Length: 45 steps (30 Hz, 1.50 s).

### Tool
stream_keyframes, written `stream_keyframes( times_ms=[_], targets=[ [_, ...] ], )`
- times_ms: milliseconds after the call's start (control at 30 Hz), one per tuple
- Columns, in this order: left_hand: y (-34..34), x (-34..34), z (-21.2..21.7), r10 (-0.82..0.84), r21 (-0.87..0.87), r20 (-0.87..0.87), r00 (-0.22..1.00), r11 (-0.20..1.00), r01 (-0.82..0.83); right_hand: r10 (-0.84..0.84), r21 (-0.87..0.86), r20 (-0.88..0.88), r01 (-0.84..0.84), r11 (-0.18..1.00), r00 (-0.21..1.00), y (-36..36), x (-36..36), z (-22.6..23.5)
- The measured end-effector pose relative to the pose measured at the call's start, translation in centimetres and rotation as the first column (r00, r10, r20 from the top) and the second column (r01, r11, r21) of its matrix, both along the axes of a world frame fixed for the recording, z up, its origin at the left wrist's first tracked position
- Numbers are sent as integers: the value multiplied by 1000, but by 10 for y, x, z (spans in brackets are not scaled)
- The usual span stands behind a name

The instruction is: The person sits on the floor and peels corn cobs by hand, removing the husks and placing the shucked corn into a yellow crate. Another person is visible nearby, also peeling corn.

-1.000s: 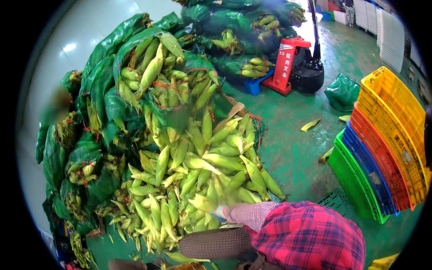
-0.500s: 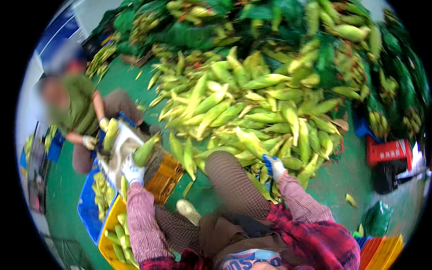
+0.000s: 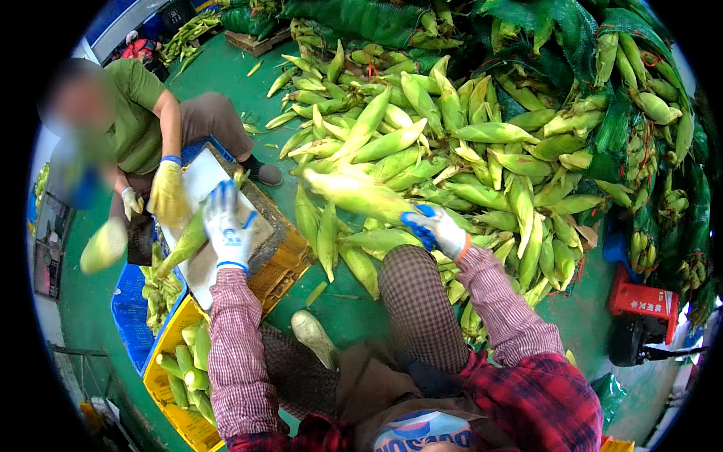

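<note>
My left hand (image 3: 228, 232), in a white and blue glove, is stretched out flat over the pale board on the crate at the left. Its fingers are extended and slightly blurred. An ear of corn (image 3: 188, 242) in its green husk slants across the board beside and partly under this hand; whether they press together is hidden. My right hand (image 3: 437, 230), gloved alike, is closed round one end of a pale green corn ear (image 3: 358, 194). That ear points left above the corn pile (image 3: 467, 173), in front of my knee.
Opposite, a co-worker's yellow-gloved hand (image 3: 170, 192) is at the board's far edge (image 3: 207, 169). A blurred ear (image 3: 104, 245) is near their other hand. Left of me stand a blue crate (image 3: 128, 297) and a yellow crate (image 3: 162, 395) with corn. Green net sacks (image 3: 361, 22) line the back.
My right hand has raised the corn ear and swung it left, off the pile. My left hand's fingers have straightened over the board. The co-worker's ear has moved away from the board.
</note>
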<state>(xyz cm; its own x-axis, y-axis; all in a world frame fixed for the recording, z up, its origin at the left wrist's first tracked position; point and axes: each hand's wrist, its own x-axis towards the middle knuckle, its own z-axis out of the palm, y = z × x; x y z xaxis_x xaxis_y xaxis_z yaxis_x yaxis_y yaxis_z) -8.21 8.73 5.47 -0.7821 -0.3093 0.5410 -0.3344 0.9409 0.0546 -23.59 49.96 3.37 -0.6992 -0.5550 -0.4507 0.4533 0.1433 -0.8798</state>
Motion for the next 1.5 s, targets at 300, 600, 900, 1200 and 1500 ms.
stream_keyframes(
  times_ms=[300, 600, 900, 1200, 1500],
  targets=[
    [46, -22, 0, -357, 157, 226, 906, 931, 328, 530, -62, -42, -532, 844, 847, -141, -23, 11],
    [-30, 4, -35, 85, 234, 293, 952, 959, -157, 384, 188, 56, -387, 903, 922, -149, -148, -162],
    [-44, 0, -42, 145, 249, 482, 864, 923, -294, 187, 141, 463, -281, 949, 866, -166, -191, -233],
    [-45, -1, -43, 125, 258, 465, 877, 928, -269, -22, 268, 269, -53, 962, 963, -162, -173, -192],
    [-52, 5, -51, 351, 23, 107, 930, 934, -356, 270, 19, 333, -292, 956, 904, -135, -47, -38]
  ],
)
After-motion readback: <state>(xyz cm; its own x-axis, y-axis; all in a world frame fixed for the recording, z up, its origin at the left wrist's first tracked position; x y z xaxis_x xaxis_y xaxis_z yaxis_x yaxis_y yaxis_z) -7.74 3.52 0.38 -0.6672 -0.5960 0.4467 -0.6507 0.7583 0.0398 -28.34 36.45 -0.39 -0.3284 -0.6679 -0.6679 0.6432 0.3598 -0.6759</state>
